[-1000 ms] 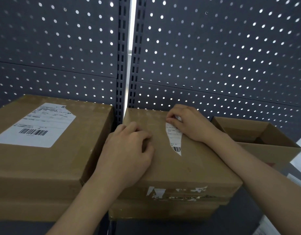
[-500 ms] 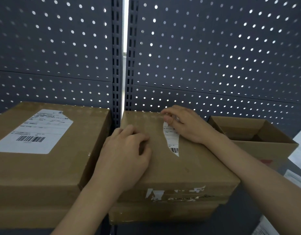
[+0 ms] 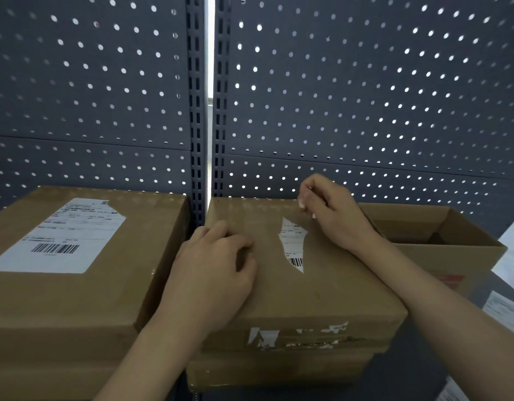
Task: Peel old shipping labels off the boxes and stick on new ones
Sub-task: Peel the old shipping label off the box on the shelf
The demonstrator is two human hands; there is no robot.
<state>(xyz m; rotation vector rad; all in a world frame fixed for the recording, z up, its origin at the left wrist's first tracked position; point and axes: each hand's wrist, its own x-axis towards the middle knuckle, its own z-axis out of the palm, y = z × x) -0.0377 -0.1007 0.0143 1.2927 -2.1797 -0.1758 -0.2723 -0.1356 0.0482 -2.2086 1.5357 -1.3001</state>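
Note:
A flat cardboard box [image 3: 322, 287] lies on top of a stack in the middle. On its lid is a torn sliver of old white label [image 3: 293, 244] with a barcode at its lower end. My left hand [image 3: 212, 273] rests on the lid's left part, fingers curled under, pressing down. My right hand [image 3: 328, 209] hovers just above the sliver's top end, near the lid's far edge, thumb and fingers pinched together. Whether a scrap is between them is too small to tell. White label scraps [image 3: 264, 337] cling to the box's front face.
A larger box [image 3: 76, 308] with a whole white shipping label [image 3: 62, 238] stands at the left, touching the stack. An open cardboard box [image 3: 441, 235] sits at the right. Loose white sheets [image 3: 501, 308] lie at the far right. Grey perforated panels [image 3: 365, 96] close the back.
My right hand has lifted from the top of the label sliver and moved slightly back toward the lid's far edge. The left hand has stayed pressed on the lid.

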